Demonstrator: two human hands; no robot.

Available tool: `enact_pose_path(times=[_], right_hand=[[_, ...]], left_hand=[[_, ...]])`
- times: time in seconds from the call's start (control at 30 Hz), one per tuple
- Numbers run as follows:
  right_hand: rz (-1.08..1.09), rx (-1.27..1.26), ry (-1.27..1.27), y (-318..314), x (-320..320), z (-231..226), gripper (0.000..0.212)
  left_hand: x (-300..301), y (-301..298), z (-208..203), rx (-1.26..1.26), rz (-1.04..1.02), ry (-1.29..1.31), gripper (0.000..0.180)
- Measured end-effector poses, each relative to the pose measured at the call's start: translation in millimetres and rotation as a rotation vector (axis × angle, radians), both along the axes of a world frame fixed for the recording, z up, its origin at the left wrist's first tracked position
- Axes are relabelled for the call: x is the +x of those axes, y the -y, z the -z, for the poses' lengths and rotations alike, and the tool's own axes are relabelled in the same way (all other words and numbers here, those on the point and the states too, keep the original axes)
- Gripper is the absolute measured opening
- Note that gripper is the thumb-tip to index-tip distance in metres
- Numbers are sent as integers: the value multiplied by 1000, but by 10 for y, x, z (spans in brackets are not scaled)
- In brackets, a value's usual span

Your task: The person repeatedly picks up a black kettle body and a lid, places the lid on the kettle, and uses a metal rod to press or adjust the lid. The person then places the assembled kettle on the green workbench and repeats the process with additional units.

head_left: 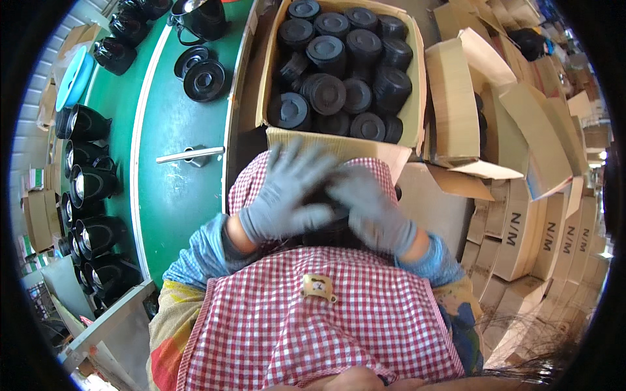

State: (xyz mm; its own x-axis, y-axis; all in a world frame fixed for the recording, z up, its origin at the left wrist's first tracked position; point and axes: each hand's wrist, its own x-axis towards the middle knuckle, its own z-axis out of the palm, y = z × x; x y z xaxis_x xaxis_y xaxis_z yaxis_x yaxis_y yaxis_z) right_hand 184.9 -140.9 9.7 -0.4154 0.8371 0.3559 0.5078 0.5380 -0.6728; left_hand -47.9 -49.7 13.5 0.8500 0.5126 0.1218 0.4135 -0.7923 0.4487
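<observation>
My left hand (pixel 280 195), in a grey glove, is over my lap with its fingers stretched out and the thumb apart. My right hand (pixel 375 208), gloved the same, faces it from the right and is smeared by motion, so its fingers cannot be made out. Below and between the two hands, a glossy black thing (pixel 326 231) rests in my lap. The hands cover most of it, and I cannot tell its kind. Just ahead of my knees stands an open cardboard box (pixel 418 85) of round black lids (pixel 327 94), stacked in columns.
On the green workbench (pixel 179 244) at left are a metal T-shaped tool (pixel 195 155), two black lids (pixel 204 80), a black jug (pixel 199 19) and a row of black jugs (pixel 93 182). A turquoise basin (pixel 75 77) is beyond. Open cartons (pixel 456 98) and stacked boxes (pixel 521 228) crowd the right.
</observation>
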Motion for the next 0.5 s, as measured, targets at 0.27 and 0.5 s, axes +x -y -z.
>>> enact_pose_path(times=[0.27,0.5], right_hand=[[-203,-63,49,3,32,-253,55],[-328,-81,78,31,-14,-326,70]], left_hand=[[-11,-373,267,-37,-256,-53,89],[-22,-390,110,-119,20,-167,54]])
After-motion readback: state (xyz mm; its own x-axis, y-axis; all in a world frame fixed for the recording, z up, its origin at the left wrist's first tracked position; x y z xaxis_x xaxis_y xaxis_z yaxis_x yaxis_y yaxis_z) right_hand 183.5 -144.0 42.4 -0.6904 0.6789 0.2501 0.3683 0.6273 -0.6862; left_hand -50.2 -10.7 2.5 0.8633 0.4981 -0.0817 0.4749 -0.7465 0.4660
